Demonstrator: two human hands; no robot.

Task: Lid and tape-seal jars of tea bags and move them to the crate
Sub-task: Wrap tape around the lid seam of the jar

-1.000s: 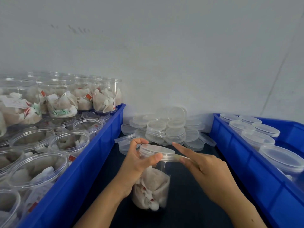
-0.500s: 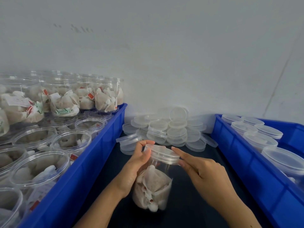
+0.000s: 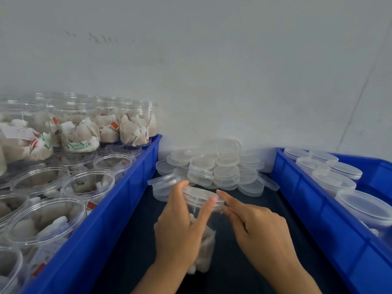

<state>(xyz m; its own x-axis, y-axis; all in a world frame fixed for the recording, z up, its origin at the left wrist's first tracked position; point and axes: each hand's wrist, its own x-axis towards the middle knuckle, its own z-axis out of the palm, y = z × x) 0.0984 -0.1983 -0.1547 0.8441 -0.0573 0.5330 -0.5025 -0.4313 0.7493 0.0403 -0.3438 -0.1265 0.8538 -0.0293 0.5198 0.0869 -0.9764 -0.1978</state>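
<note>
Head view, looking down between two blue crates, and both hands are on one clear jar [image 3: 202, 247] of tea bags standing on the dark table [image 3: 131, 240] at the centre. Left hand [image 3: 180, 228] wraps the jar's upper body, thumb up at the rim on the far side, index finger laid across the front just under the lid [image 3: 201, 194], which sits on top of the jar. Right hand [image 3: 261, 228] comes in from the right, forefinger stretched out to the lid's edge, the other fingers curled close under it; whether it pinches tape there is too small to tell. Left crate [image 3: 118, 209] is packed with open jars [image 3: 89, 185] of tea bags, more of them stacked higher at the back. Right crate [image 3: 331, 225] holds lidded jars [image 3: 360, 206] in rows. Behind the held jar, against the pale wall [image 3: 212, 71], a loose heap of clear spare lids [image 3: 220, 168] lies on the table between the crates.
</note>
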